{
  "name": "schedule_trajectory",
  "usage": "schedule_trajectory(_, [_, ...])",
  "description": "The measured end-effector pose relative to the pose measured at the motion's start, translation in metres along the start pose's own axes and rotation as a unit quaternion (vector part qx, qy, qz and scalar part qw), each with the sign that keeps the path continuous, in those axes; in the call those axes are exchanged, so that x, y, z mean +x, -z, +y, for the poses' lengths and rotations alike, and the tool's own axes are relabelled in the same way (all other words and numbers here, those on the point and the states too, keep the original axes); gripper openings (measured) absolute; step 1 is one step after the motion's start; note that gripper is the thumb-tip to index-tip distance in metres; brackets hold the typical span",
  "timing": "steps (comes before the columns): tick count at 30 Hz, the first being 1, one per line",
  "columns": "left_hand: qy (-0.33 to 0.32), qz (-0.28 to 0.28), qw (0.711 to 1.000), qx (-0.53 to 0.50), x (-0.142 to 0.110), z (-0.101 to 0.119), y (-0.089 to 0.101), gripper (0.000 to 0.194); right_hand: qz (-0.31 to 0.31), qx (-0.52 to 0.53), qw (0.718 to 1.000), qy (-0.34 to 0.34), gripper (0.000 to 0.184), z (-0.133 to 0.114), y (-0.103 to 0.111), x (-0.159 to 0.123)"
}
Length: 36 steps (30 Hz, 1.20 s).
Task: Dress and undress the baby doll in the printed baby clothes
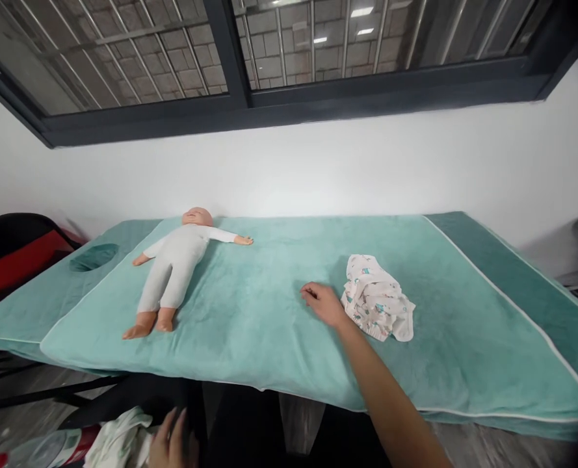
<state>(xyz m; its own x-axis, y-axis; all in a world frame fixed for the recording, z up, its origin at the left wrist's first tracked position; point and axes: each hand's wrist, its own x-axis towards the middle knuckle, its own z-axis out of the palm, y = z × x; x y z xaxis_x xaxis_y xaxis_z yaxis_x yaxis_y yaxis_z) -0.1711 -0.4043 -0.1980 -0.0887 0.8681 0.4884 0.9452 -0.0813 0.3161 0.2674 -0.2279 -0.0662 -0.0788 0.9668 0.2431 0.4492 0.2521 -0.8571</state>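
My right hand (324, 304) rests on the green bed cover, fingers curled together with nothing visible in them. Just right of it lies a crumpled white baby garment (377, 299) with a small coloured print. At the bottom edge, my left hand (170, 441) is partly cut off and a little blurred, its fingers stretched and slightly apart. Beside those fingers is a bunched pale cloth (120, 439) with green marks; no grip on it shows. A baby doll (177, 253) in a white bodysuit lies on its back at the left of the bed, arms spread.
The bed (269, 325) has a face hole (93, 257) at its left end and stands against a white wall below a barred window (249, 97). A plastic bottle (49, 448) lies at bottom left. A black and red chair (20, 257) is at far left.
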Motion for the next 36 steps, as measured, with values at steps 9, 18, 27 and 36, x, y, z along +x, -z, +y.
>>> schedule_trajectory(9, [-0.123, -0.016, 0.969, -0.215, 0.032, 0.112, -0.026, 0.028, 0.111, -0.206, 0.972, 0.039, 0.024, -0.006, 0.016, -0.052])
schedule_trajectory(18, [-0.236, -0.204, 0.87, -0.381, -0.001, 0.14, -0.059, 0.037, 0.188, -0.575, 0.793, -0.073, 0.032, 0.006, 0.087, -0.135])
schedule_trajectory(27, [0.012, -0.289, 0.822, -0.49, 0.015, 0.135, -0.048, 0.027, 0.158, -0.581, 0.792, -0.104, 0.041, -0.031, 0.092, -0.082])
schedule_trajectory(36, [0.071, -0.3, 0.811, -0.497, 0.012, 0.14, -0.049, 0.026, 0.125, -0.624, 0.767, -0.082, 0.032, 0.0, 0.058, -0.08])
